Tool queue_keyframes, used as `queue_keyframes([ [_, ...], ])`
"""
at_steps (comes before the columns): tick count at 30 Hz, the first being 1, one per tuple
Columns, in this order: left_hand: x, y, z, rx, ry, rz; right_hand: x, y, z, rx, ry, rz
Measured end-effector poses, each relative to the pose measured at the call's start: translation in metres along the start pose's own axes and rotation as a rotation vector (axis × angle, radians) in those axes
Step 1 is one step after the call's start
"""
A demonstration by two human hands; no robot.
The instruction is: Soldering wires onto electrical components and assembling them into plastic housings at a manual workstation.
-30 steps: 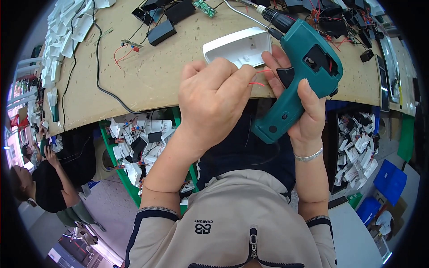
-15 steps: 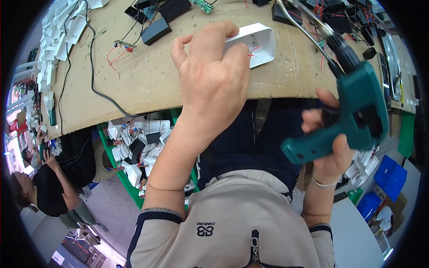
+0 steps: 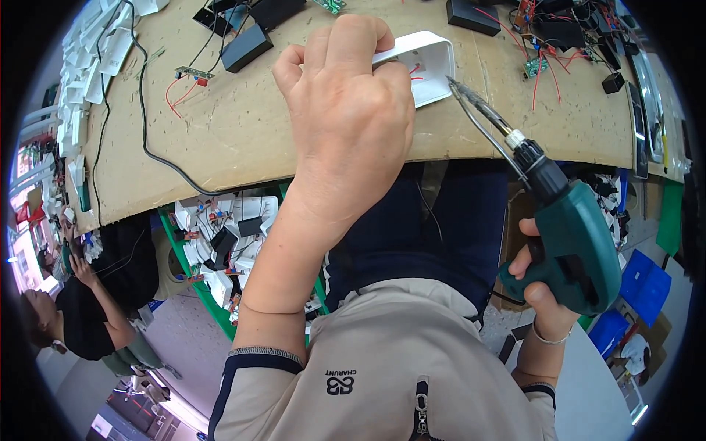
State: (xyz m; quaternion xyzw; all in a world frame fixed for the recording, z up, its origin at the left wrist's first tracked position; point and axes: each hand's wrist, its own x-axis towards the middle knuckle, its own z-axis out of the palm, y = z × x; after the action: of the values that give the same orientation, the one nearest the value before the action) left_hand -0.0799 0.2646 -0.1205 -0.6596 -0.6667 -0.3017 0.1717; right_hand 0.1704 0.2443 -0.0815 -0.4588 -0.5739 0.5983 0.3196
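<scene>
My left hand [image 3: 353,110] is closed on the near left part of a white plastic housing [image 3: 434,55], tilted on the table with its open side toward me. Short red wire ends [image 3: 416,78] show inside it. In my right hand [image 3: 540,287] is a green pistol-grip soldering gun [image 3: 577,242], with fingers wrapped round its handle. Its metal tip [image 3: 471,99], with a thin guide tube alongside, points at the right edge of the housing; whether they touch I cannot tell.
Black boxes [image 3: 247,48] and a small circuit board [image 3: 194,73] with red wires lie at the far left. More boards, wires and black parts [image 3: 555,33] crowd the far right. A green-edged bin [image 3: 235,228] of white parts stands below the table. Another person [image 3: 95,305] works at left.
My right hand has lowered the soldering gun and turned it, bringing its tip beside the housing. My left hand has rolled slightly over the housing, still gripping it.
</scene>
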Motion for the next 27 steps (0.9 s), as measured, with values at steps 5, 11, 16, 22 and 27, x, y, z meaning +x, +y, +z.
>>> queue_keyframes([
  [5, 0.012, 0.017, -0.016, 0.130, -0.033, 0.105, 0.004, 0.002, 0.002, 0.010, -0.046, 0.044],
  [11, 0.014, 0.018, -0.016, 0.062, -0.056, 0.066, 0.011, 0.003, 0.005, 0.025, -0.070, 0.070],
  [16, 0.014, 0.018, -0.015, 0.039, -0.048, 0.073, 0.016, 0.003, 0.009, 0.030, -0.065, 0.052],
  [22, 0.015, 0.019, -0.015, 0.042, -0.057, 0.062, 0.019, 0.004, 0.009, 0.020, -0.076, 0.069],
  [27, 0.015, 0.019, -0.016, 0.031, -0.064, 0.050, 0.020, 0.002, 0.009, 0.003, -0.080, 0.101],
])
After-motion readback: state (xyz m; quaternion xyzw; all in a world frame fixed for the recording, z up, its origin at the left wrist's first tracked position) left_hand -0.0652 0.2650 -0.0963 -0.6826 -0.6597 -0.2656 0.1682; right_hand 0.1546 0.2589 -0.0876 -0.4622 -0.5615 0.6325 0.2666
